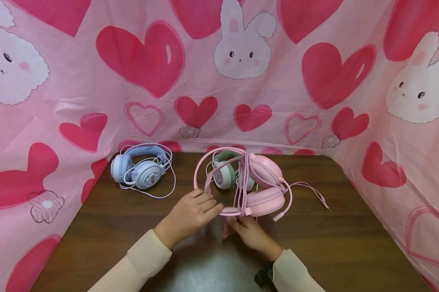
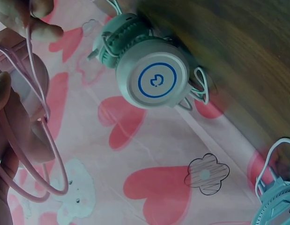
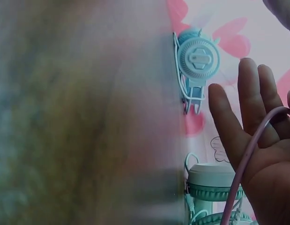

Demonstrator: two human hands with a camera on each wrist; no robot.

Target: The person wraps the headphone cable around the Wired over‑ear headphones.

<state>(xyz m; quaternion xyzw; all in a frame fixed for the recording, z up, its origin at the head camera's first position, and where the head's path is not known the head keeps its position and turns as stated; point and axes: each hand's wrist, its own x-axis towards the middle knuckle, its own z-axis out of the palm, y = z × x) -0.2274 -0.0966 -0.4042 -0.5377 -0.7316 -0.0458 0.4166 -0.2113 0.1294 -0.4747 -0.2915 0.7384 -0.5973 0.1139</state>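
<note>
A pink headset with a boom microphone is held above the table, its cable wound in several loops around it. My left hand grips the headband at its left side. Below the headset, my right hand pinches a strand of the pink cable between thumb and finger. In the right wrist view, the cable crosses the palm of that right hand, and the other fingers are spread out. The cable's plug end hangs out to the right.
Blue headphones with a white cable lie at the table's back left. Green-and-white headphones stand behind the pink headset, partly hidden by it. A pink heart-and-rabbit cloth encloses the back and sides of the brown wooden table.
</note>
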